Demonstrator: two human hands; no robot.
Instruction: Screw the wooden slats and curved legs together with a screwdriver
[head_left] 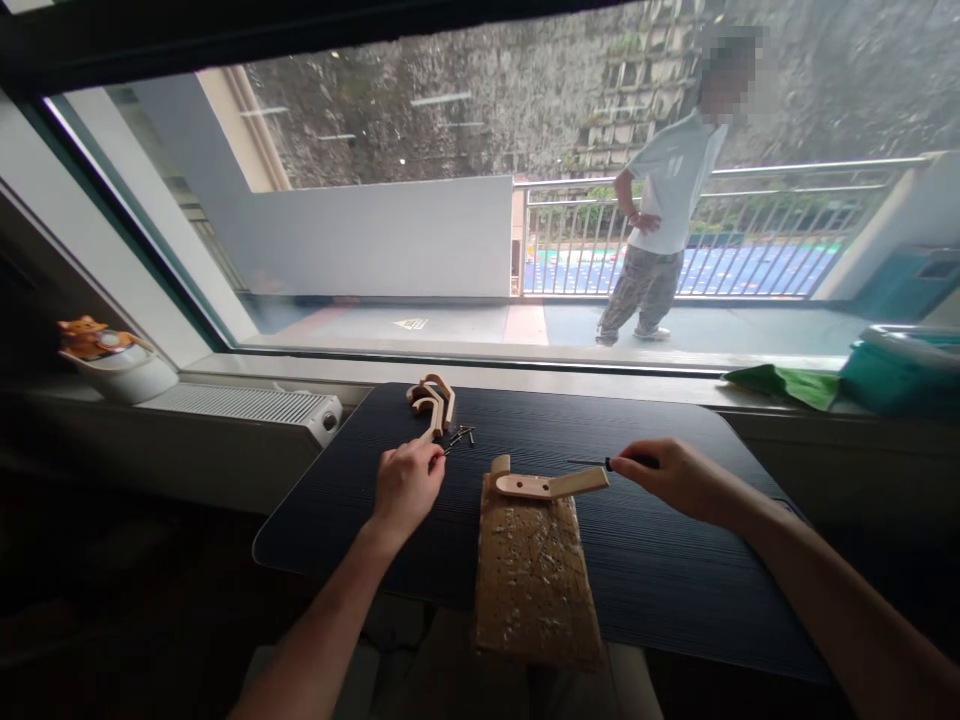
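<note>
The right hand, right of centre in the frame, is curled closed around the dark handle of a screwdriver; the thin shaft points left, its tip clear of anything. The left hand, left of centre, has its thumb and forefinger drawn together at the edge of a few loose screws. From here I can't tell whether a screw is already between those fingertips.

Between the two hands, in the middle of the frame, a pale wooden piece lies across the far end of a tan block. It is angled, with two dark holes in its flat part, a short stub rising at its left end and its right arm sticking out past the block. The block's surface is scuffed and shiny in patches, and it reaches over the near edge of the dark bench.

Just beyond the left hand sit some curved wooden parts, bunched together by the screws. Farther out, a white heater stands at left, with an orange figurine beyond it. A green cloth and a teal bin sit at the right edge. Through the window, upper right, a person stands by a metal railing, hand on hip.
</note>
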